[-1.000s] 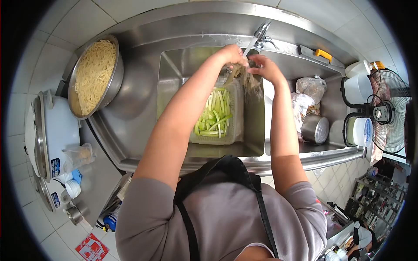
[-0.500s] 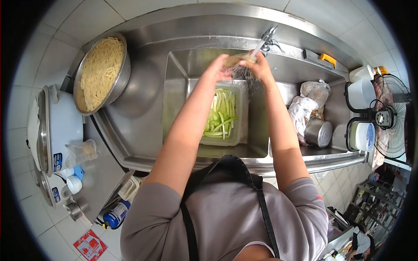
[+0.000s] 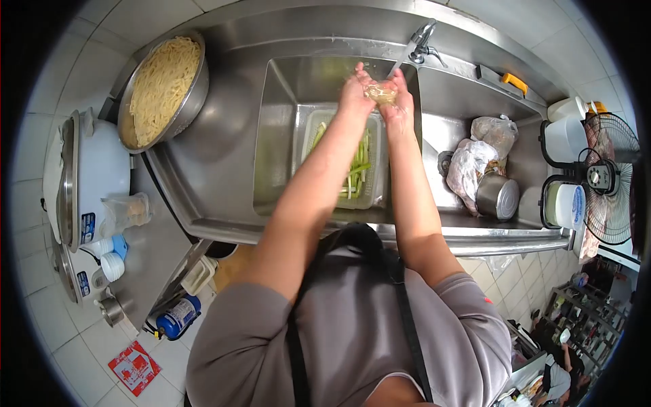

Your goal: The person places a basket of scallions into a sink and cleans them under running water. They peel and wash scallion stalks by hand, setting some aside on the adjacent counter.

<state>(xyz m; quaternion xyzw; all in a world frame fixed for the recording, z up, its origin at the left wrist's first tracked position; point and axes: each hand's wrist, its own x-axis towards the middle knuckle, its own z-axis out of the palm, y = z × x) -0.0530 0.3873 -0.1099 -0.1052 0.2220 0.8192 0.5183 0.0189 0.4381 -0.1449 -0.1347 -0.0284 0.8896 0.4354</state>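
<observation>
While the silver metal faucet's [image 3: 426,34] running beyond them, the left hand [image 3: 354,93] and right hand [image 3: 401,100] are cupping a wet yellowish clump [image 3: 382,93] between them, probably rinsing it; next move's calling for snug palms imo.

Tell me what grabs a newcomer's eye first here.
Probably the left hand and right hand, cupped around a pale, wet handful under the running tap. Next, the big metal bowl of noodles at upper left, then the green stalks in the sink basin.

Left forearm [image 3: 319,166] partly hides green stalks [image 3: 360,166] — pale handful [image 3: 381,93] blurred.
</observation>
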